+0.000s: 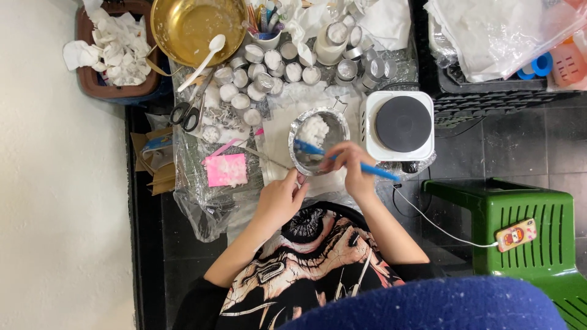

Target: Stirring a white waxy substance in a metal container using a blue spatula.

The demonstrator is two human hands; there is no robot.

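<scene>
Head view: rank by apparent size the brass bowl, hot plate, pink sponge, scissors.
1. Brass bowl, cut by the frame's top edge.
2. White hot plate; close to the bowl, order unsure.
3. Pink sponge.
4. Scissors; similar to the sponge, unsure.

A small metal pot (318,143), holding white wax chunks, is seen at centre frame. A blue spoon (342,160) is laid slantwise across it, bowl end inside.

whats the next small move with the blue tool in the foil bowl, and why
Probably drag the blue-handled tool in the right hand through the white lumps, since they sit heaped at the far side of the foil-lined bowl and the tip is already inside. The left hand is at the near rim.
</scene>
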